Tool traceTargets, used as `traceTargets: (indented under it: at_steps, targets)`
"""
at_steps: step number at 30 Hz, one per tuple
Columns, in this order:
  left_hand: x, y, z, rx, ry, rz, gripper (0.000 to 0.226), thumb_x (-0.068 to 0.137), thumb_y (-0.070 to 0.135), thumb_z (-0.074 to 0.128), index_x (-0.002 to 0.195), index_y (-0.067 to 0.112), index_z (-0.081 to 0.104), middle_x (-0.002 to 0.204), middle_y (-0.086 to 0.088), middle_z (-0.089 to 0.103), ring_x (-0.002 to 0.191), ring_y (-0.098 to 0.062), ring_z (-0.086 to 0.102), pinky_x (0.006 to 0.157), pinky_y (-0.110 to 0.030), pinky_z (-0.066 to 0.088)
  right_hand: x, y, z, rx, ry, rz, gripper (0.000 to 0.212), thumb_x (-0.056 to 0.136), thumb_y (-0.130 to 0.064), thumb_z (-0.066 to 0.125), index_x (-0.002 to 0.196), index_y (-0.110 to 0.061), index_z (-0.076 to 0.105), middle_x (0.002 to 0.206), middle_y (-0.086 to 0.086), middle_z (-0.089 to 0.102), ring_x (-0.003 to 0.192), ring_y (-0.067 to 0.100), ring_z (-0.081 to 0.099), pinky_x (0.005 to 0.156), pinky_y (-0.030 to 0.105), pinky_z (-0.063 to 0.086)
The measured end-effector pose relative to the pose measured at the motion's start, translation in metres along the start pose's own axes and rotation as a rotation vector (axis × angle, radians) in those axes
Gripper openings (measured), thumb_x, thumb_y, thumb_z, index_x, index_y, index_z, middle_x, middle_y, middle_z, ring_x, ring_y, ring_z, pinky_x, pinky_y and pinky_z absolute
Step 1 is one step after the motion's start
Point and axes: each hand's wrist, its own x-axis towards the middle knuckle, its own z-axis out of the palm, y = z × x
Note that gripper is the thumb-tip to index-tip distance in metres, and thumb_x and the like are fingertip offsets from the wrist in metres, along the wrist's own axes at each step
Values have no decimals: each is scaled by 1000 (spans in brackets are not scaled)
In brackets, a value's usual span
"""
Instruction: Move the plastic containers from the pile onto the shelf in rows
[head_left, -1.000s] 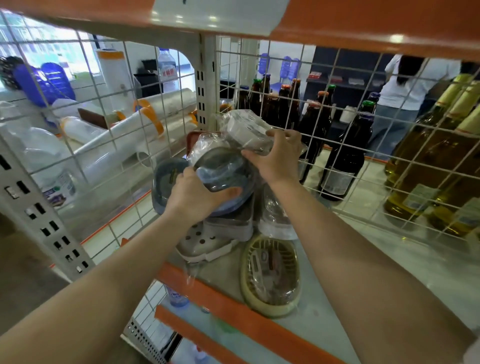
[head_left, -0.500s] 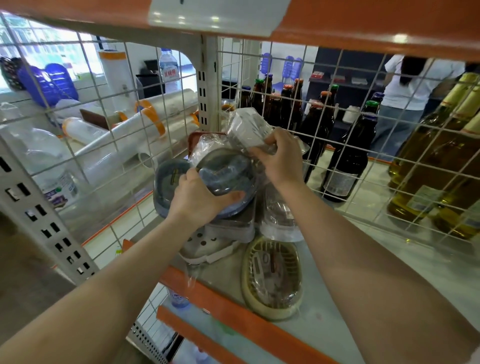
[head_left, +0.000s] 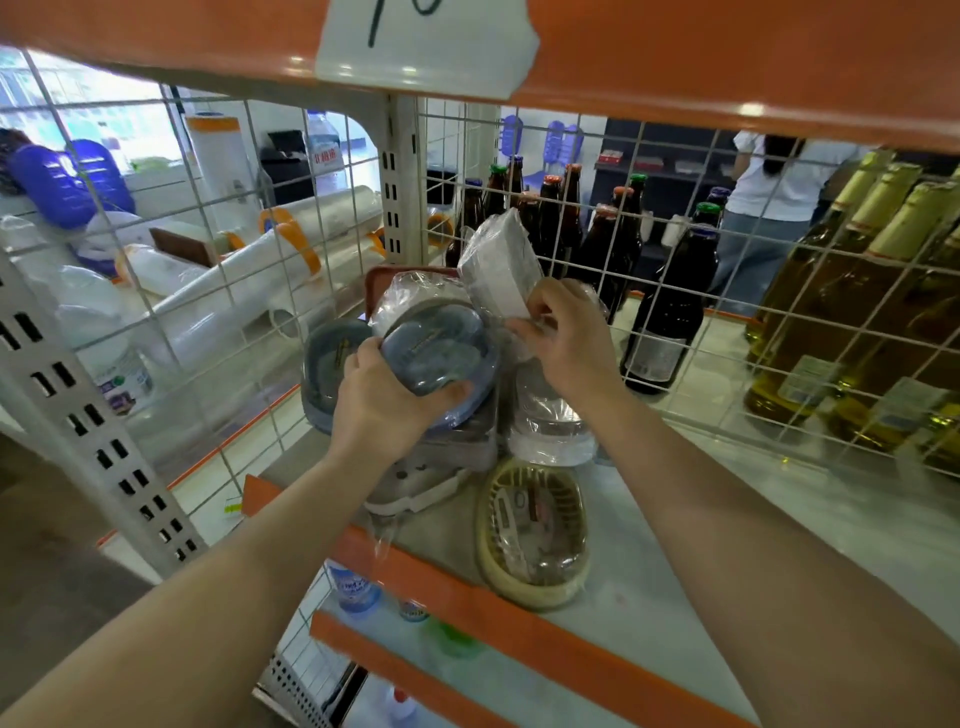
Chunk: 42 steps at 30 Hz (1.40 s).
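My left hand (head_left: 387, 402) grips a grey-blue oval plastic container (head_left: 439, 353) wrapped in clear film, held tilted above the pile at the shelf's back left corner. My right hand (head_left: 569, 338) pinches a white wrapped container (head_left: 498, 262) that stands on edge against the wire back. Below them lie a white perforated container (head_left: 415, 480), a clear wrapped one (head_left: 550, 428) and another grey-blue one (head_left: 324, 369) at the left. A beige oval container (head_left: 532, 535) lies flat near the shelf's (head_left: 727, 519) front edge.
Wire mesh (head_left: 727, 291) closes the back and left side. Behind it stand dark bottles (head_left: 670, 312) and yellow bottles (head_left: 852, 312); white rolls (head_left: 249, 291) lie to the left. An orange shelf beam (head_left: 675, 62) runs overhead. A person (head_left: 769, 208) stands far back.
Both hands have stayed on the same containers. The white container has been tipped more upright against the mesh, and the grey-blue one has shifted slightly.
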Motion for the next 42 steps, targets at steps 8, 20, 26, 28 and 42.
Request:
traceTargets:
  at_steps: [8,20,26,28,42]
  targets:
    - [-23,1,-7,-62,45,72,96,62,48,82,138,10,37,132,-6,45,119,-22,47,96,-33,44,-26,-17,-19,-17,2,-48,26,86,-15,68,81,-17,42,80,-7,39,70,10,39,59,15,32]
    - [-73,30,7,-86,-3,192,91,64,42,83,137,11,37,131,-6,43,118,-22,44,92,-31,42,-92,-11,-87,-60,63,135,28,86,-19,67,75,-11,43,67,-9,39,63,10,36,58,20,31]
    - [-121,64,39,-161,-112,281,87,64,41,83,134,13,41,126,-1,45,104,-9,43,85,-25,40,-144,-10,-147,-173,71,268,26,88,-19,65,76,-13,42,71,-4,43,68,16,43,64,32,41]
    - [-138,74,53,-198,-158,314,89,57,52,82,130,16,46,124,0,51,106,-13,52,87,-32,48,-168,-9,-172,-182,94,313,28,88,-20,65,75,-15,41,70,-4,44,68,18,45,63,31,41]
    - [-328,148,165,-224,-443,432,95,43,79,70,117,21,56,111,1,62,100,-15,63,83,-40,56,-375,-14,-357,-340,164,509,28,86,-19,67,76,-14,42,76,1,46,70,20,46,65,36,40]
